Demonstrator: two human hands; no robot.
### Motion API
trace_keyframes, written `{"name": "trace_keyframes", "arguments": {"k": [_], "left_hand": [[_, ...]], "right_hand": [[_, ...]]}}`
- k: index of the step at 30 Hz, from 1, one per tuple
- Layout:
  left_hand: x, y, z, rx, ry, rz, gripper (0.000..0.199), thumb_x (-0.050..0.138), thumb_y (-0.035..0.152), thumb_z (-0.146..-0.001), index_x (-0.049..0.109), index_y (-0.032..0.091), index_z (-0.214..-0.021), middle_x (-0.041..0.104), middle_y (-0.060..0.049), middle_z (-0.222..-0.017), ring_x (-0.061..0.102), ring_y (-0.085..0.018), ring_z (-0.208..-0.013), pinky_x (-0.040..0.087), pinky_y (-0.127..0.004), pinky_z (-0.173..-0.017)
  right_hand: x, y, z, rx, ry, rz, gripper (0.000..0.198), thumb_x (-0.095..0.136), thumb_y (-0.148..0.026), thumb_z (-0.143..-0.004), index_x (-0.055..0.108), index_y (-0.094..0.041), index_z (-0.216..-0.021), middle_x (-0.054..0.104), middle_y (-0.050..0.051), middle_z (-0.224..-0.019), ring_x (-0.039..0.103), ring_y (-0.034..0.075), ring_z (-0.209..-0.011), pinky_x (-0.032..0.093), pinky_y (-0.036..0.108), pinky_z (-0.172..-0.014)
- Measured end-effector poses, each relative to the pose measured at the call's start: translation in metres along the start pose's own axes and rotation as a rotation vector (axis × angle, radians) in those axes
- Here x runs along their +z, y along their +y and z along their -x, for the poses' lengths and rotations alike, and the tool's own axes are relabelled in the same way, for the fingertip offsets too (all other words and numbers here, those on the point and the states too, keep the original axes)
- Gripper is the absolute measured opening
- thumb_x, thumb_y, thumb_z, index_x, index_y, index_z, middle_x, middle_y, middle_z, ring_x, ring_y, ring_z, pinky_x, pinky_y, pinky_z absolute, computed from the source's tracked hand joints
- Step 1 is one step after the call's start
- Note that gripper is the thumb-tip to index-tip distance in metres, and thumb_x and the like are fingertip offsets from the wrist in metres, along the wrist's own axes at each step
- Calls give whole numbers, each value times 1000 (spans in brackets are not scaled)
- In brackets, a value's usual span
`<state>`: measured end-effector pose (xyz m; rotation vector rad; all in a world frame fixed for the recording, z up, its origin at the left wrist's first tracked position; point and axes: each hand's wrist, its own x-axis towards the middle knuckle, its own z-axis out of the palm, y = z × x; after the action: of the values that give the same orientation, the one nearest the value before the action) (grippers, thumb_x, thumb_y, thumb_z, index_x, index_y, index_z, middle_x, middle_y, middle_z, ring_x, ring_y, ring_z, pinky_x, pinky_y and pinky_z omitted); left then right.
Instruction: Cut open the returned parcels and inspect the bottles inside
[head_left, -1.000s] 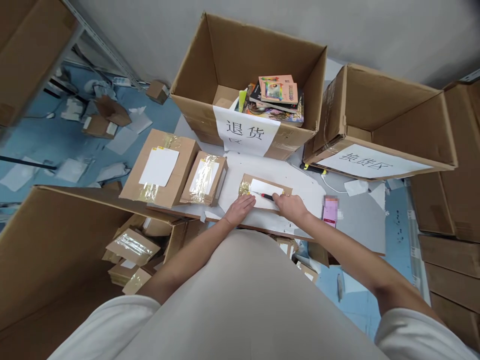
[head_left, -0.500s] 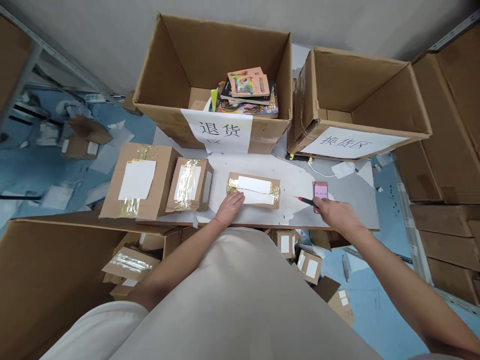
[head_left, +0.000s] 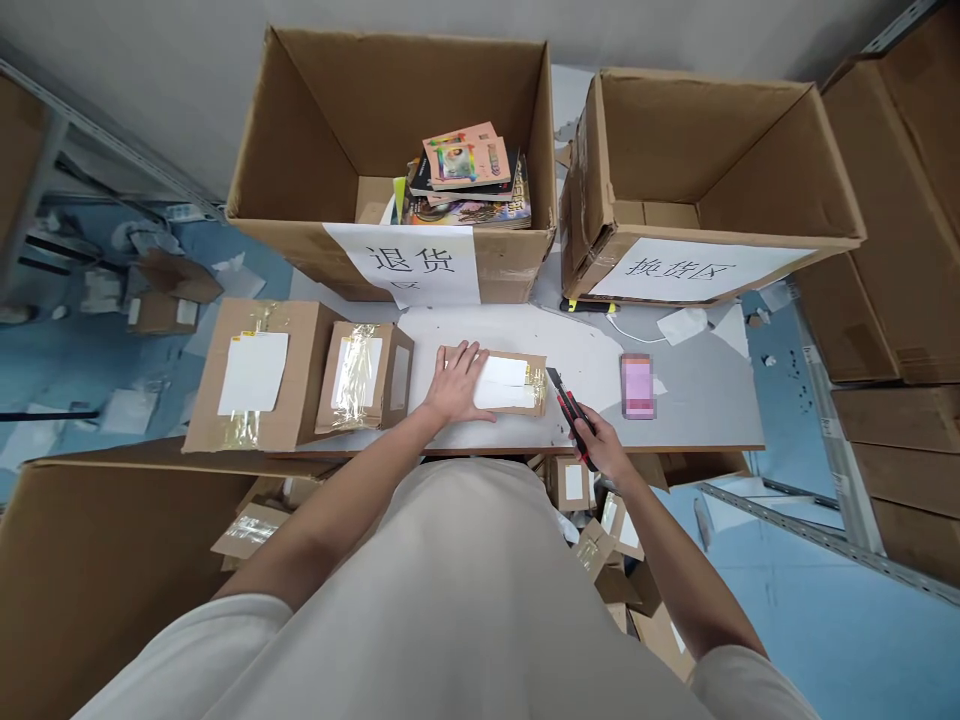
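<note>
A small taped cardboard box with a white label lies on the table in front of me. My left hand rests on its left end, fingers spread. My right hand grips a red and black utility knife. The knife's blade points up and left, close to the right end of the box. To the right of that hand a phone lies flat, its screen pink.
Two taped parcels, a larger and a smaller one, stand at left. Behind are two big open cartons: one holds books, the other bears a sign. A yellow-black tool lies before them. Boxes lie below the table.
My right hand has moved left from beside the phone to the box's right end, bringing the utility knife. My left hand has shifted further onto the box and spread its fingers.
</note>
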<state>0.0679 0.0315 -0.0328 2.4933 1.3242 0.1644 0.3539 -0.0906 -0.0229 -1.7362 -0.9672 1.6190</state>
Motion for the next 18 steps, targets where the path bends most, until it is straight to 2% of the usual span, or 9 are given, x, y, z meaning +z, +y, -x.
{"name": "trace_keyframes", "arguments": {"k": [5,12,18], "left_hand": [[0,-1,0,-3,6,12,117,70,73,-49,31,12,-141,35,-22,-145,25,-42,-135,2,-61,-112],[1,-3,-1,-16,24,34,115,70,72,-50,32,12,-141,37,-22,-143,28,-42,-134,3,-62,-112],[1,-2,-2,-22,40,47,111,70,69,-51,35,12,-139,41,-21,-139,31,-43,-131,6,-62,-112]], "right_hand": [[-7,-2,-4,32,-29,-8,72,52,-64,-78,40,-23,-136,57,-3,-71,54,9,-43,45,22,-38],[-8,-5,-10,56,-93,-113,68,54,-63,-78,45,-23,-131,58,-3,-71,55,10,-42,44,22,-37],[-10,-1,-12,41,-90,-24,74,53,-64,-77,41,-21,-137,55,-5,-62,52,9,-38,43,22,-36]]}}
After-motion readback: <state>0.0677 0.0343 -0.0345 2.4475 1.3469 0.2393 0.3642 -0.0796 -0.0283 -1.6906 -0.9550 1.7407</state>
